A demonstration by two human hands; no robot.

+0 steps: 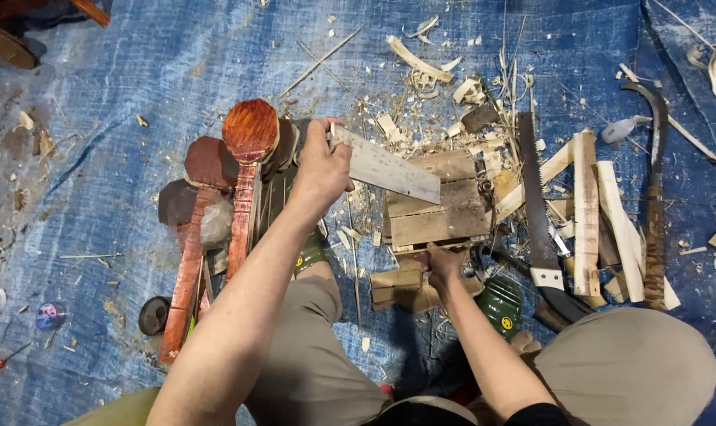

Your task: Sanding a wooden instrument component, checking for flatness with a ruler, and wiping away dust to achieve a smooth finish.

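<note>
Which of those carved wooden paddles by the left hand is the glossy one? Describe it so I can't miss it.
Start at the slatted wooden block on the blue tarp, then look past the left hand. There lies the glossy reddish-orange carved paddle. Unlike the dull dark-brown paddles beside it, it shines with bright striped grain.

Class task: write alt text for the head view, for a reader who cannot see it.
A seated person's left hand holds a flat metal blade over a small slatted wooden block, while the right hand grips wood pieces below it. Red paddle-shaped carvings, a saw and shavings lie on a blue tarp.
</note>
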